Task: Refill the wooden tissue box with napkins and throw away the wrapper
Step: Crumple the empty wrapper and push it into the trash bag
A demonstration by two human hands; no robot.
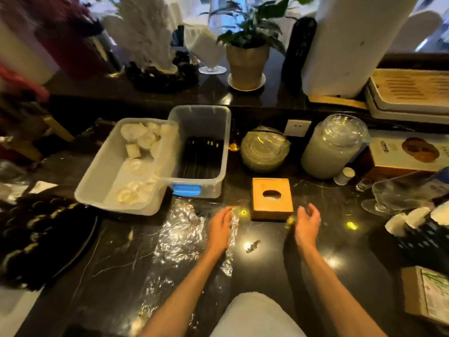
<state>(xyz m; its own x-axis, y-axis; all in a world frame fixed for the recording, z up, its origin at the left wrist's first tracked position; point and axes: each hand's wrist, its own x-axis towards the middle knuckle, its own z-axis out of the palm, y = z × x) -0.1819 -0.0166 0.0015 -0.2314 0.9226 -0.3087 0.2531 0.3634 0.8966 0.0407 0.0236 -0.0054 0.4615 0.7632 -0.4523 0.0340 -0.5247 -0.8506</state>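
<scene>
The wooden tissue box (272, 199) stands on the dark marble counter, its oval slot facing up with white napkin showing inside. A crumpled clear plastic wrapper (181, 233) lies spread on the counter to the left of the box. My left hand (220, 229) rests on the wrapper's right edge, fingers curled onto the plastic. My right hand (307, 223) hovers just right of the box's near corner, fingers apart and holding nothing.
Behind the wrapper sit a clear bin of folded white napkins (126, 166) and a clear bin of black chopsticks (201, 152). Wrapped glass stacks (332, 144) stand behind the box, glassware (393, 195) to the right, a cardboard box (427, 295) near right, a dark tray (36, 237) left.
</scene>
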